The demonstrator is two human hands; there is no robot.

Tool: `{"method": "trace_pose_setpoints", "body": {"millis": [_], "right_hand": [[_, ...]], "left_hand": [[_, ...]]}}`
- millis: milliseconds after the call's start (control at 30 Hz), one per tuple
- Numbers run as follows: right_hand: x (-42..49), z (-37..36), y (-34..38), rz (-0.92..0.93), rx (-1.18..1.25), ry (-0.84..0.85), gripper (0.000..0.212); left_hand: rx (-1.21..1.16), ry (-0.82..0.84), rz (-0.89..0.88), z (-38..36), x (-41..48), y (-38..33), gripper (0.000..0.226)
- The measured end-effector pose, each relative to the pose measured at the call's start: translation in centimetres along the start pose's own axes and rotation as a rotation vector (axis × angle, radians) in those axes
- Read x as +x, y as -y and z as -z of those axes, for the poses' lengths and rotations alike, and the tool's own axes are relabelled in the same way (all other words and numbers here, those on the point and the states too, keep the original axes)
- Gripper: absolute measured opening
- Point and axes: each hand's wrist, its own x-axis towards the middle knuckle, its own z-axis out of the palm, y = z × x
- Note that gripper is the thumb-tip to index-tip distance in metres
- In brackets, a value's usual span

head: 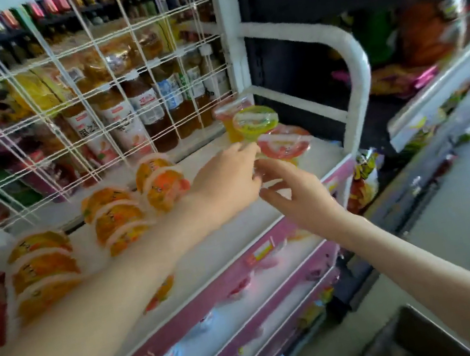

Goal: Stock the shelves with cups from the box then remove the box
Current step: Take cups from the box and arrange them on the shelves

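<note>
The picture is smeared, so I cannot tell if the left hand (227, 176) or the right hand (295, 196) grips anything. Their fingertips meet at a blurry clear spot under the round plastic cup with the red lid (283, 144), and the dark grey thing (407, 341) at 5 o'clock is cut off. That cup sits at 1 o'clock on the flat white top shelf (199, 155), just beside the see-through cup with the green lid (255, 120), while rows of orange fruit cups (111, 219) lie at 9 o'clock.
</note>
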Motion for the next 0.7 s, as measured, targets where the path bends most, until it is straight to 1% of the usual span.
{"method": "trace_pose_setpoints", "body": {"millis": [67,133,200,267,367,467,600,700], "right_hand": [[-3.7,3.5,-1.6,-0.064,-0.011,-0.069,0.045],[-6.9,5.9,-2.9,-0.115,0.002,-0.120,0.042],[-11.9,9.4,-5.1,-0.174,-0.015,-0.194,0.039],[-17.6,12.8,-7.8,-0.288,-0.048,-0.247,0.034],[-26.6,17.0,-12.1,-0.519,-0.086,-0.315,0.035],[-34.9,19.6,-16.3,-0.768,-0.101,-0.353,0.033],[-45.5,19.8,-22.7,-1.090,-0.084,-0.391,0.040],[-53.0,16.8,-28.5,-1.288,-0.073,-0.413,0.045]], "left_hand": [[-0.036,-0.021,-0.036,-2.1,-0.2,-4.6,0.039],[-0.081,-0.053,-0.034,-4.6,-1.1,-8.1,0.039],[-0.128,-0.007,-0.099,-8.3,-1.8,-13.2,0.040],[-0.170,0.103,-0.153,-12.5,-2.6,-18.4,0.040],[-0.236,0.297,-0.208,-19.3,-3.0,-25.2,0.041],[-0.216,0.474,-0.228,-26.9,-3.3,-30.3,0.046],[-0.147,0.685,-0.218,-38.6,-4.6,-33.7,0.049],[-0.076,0.815,-0.180,-48.6,-6.1,-34.2,0.054]]}}
